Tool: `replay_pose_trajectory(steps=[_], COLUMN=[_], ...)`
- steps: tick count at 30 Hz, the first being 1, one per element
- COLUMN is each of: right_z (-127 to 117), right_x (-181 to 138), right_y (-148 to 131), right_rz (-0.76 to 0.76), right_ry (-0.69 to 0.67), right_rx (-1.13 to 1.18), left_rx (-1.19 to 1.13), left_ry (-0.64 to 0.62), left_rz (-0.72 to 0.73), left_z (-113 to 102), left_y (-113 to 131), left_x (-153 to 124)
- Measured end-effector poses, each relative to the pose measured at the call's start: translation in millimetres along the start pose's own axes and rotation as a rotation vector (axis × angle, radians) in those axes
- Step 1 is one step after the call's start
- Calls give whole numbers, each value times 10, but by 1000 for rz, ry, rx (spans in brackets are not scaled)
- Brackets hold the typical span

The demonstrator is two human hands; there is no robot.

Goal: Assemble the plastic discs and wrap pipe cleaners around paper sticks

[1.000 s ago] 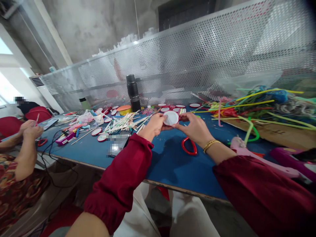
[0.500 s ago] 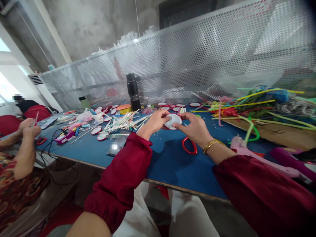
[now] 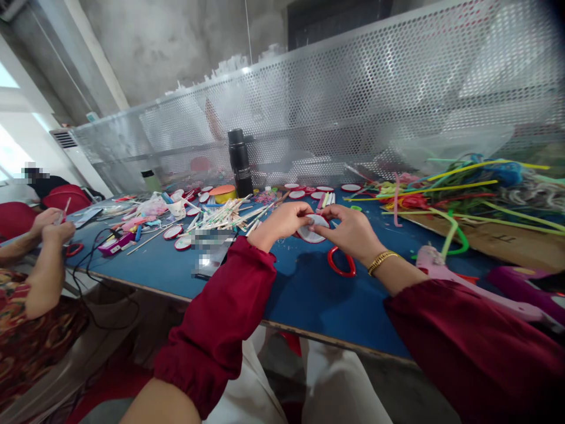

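Above the blue table [image 3: 304,300] I hold a round white disc with a red rim [image 3: 312,233] between both hands. My left hand [image 3: 285,224] pinches its upper left edge with closed fingers. On the other side, my right hand [image 3: 351,229] grips the disc's right edge between thumb and fingers. Whether anything small sits between the fingertips on the disc cannot be made out. Just below the hands lie scissors with red handles [image 3: 341,262], their blades partly hidden behind my right hand. Similar red-rimmed discs [image 3: 351,188] lie behind the hands.
A black bottle [image 3: 239,162] stands by the perforated metal screen [image 3: 353,118]. Left lie thin sticks [image 3: 225,215] and a phone [image 3: 214,259]. Right are a pink glue gun [image 3: 477,282] and colourful pipe cleaners [image 3: 468,182] on cardboard. A co-worker's hands [image 3: 55,227] work at far left.
The disc has tilted and sits slightly lower between my fingers. My left fingertips have come further over its upper edge, nearer the right hand. The view has shifted slightly.
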State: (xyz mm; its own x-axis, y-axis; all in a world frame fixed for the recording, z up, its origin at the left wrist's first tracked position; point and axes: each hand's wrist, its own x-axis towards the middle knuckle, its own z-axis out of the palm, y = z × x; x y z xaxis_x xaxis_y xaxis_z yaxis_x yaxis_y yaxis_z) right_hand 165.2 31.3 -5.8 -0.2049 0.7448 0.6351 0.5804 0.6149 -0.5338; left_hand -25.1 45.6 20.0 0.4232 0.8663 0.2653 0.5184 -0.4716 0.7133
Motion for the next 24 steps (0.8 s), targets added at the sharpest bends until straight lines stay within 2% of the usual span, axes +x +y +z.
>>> replay_pose_trajectory(steps=[5, 10, 14, 17, 19, 24], right_z=[-4, 4, 21, 22, 18, 31], right_x=[11, 24, 61, 87, 92, 62], right_y=[68, 136, 182, 188, 171, 123], right_rz=[5, 65, 240, 459, 529, 450], right_ry=[-55, -159, -182, -157, -115, -72], right_rx=[-19, 53, 386, 693, 773, 724], left_rx=[78, -5, -356, -551, -601, -572], left_ry=[12, -13, 10, 113, 188, 240], left_rz=[24, -11, -177, -245, -278, -287], left_z=[-5, 10, 57, 90, 104, 115], left_y=[22, 16, 89, 155, 176, 150], left_x=[6, -11, -43, -40, -23, 9])
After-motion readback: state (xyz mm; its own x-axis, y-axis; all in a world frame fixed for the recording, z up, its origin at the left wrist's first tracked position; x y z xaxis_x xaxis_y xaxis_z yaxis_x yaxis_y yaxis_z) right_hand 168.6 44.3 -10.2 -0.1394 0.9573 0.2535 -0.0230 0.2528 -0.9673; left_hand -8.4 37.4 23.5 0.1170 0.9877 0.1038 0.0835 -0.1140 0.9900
